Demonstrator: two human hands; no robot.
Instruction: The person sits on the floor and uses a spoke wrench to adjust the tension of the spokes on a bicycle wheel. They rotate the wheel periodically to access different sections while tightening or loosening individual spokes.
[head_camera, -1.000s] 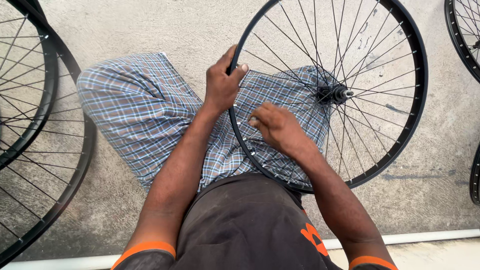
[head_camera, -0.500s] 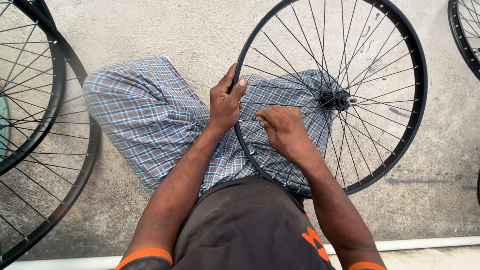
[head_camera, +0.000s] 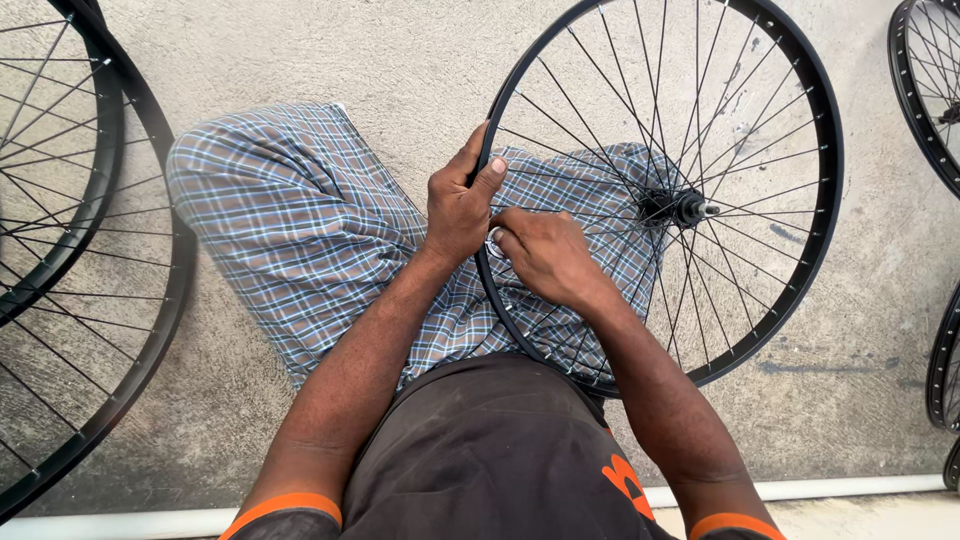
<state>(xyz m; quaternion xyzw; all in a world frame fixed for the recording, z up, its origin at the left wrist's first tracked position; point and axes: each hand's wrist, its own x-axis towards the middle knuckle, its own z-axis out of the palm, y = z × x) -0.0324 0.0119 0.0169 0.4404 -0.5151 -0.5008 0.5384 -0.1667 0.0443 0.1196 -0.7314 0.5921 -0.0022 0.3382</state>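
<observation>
**Spoked wheel on lap — both hands at the near-left rim**

Object in hand: a black bicycle wheel with thin metal spokes and a central hub (head_camera: 660, 200), lying across the person's lap, partly over the blue-and-brown checked cloth (head_camera: 290, 220) on the legs and partly over the grey concrete floor (head_camera: 400, 60). The hub's axle end (head_camera: 690, 208) sits right of the hands, well apart from them.

Left hand (head_camera: 458, 205): grip closed around the rim on its near-left arc, thumb laid along the inner edge, fingers wrapped behind. It steadies the wheel.

Right hand (head_camera: 545, 255): placed inside the rim over the spokes, fingertips pressed together against the rim just beside the left thumb. A small pale metallic piece (head_camera: 493, 237) shows between the two hands — too small to say whether it is a tool or a spoke fitting, and I cannot tell whether the right fingers pinch it or only touch it.

Progress, as a judgement: the wheel looks fully laced, spokes seated all round, so the work appears to be spoke-by-spoke adjustment at the rim. How many spokes are done is not readable from this view.

Surroundings: further black spoked wheels lie on the floor at left (head_camera: 90, 270) and at the right edge (head_camera: 930, 90).
</observation>
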